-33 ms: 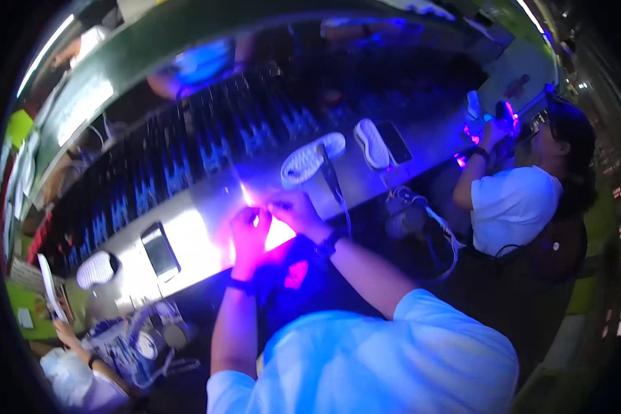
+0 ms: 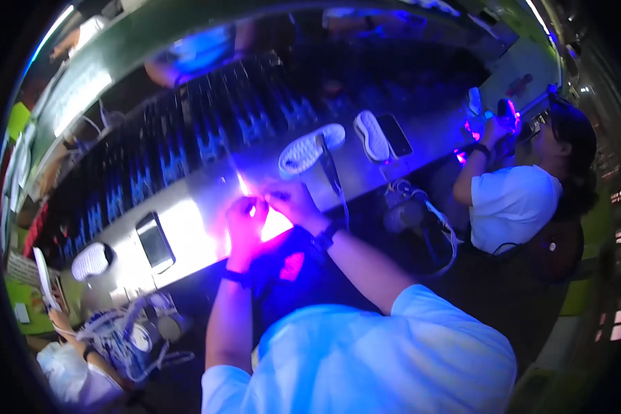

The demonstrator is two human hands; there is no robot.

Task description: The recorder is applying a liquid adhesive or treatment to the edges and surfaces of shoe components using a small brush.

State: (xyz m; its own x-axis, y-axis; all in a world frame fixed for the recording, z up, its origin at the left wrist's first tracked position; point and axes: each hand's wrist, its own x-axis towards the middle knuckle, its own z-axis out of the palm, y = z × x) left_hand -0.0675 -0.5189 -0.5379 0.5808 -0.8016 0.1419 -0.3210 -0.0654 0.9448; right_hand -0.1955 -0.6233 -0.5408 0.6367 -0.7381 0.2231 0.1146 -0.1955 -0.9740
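Observation:
My left hand [image 2: 244, 219] and my right hand [image 2: 291, 205] are close together over the near edge of the bench, in a bright pink and violet glow. Fingers on both are bent and closed. Glare and blur hide whatever they hold. A thin bright streak shows just beyond the left fingertips. To the right of my hands lies a white shoe sole [image 2: 298, 156], with a dark slim tool [image 2: 329, 165] resting across it and its cable hanging over the edge. Beside it are a second white sole [image 2: 373, 137] and a dark phone [image 2: 395, 134].
On the bench's left lie another phone [image 2: 154, 241] and a white sole [image 2: 91, 263]. A row of dark racks with blue parts [image 2: 210, 145] runs along the far side. A co-worker [image 2: 514, 200] sits right; another person's hand [image 2: 60, 321] holds a white sole at lower left.
The whole view has shifted slightly, moving the bench things a little left in the picture. My hands stay together at the same place on the bench.

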